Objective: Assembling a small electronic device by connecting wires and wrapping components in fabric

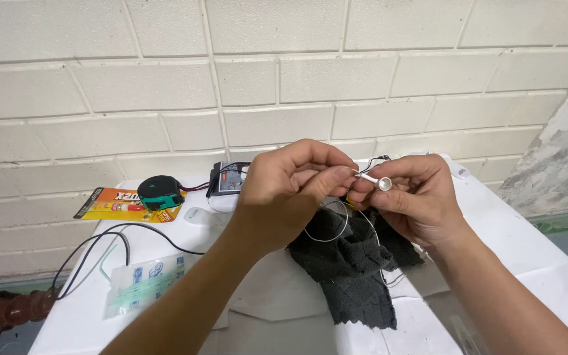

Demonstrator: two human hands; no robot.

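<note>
Over the white table and the dark cloth, we hold our left hand and right hand close together; both pinch the white earbud, its stem lying leftward toward our left fingertips, head at the right thumb

Two hands, one white earbud, one dark cloth, one tape measure, one glue pack.
</note>
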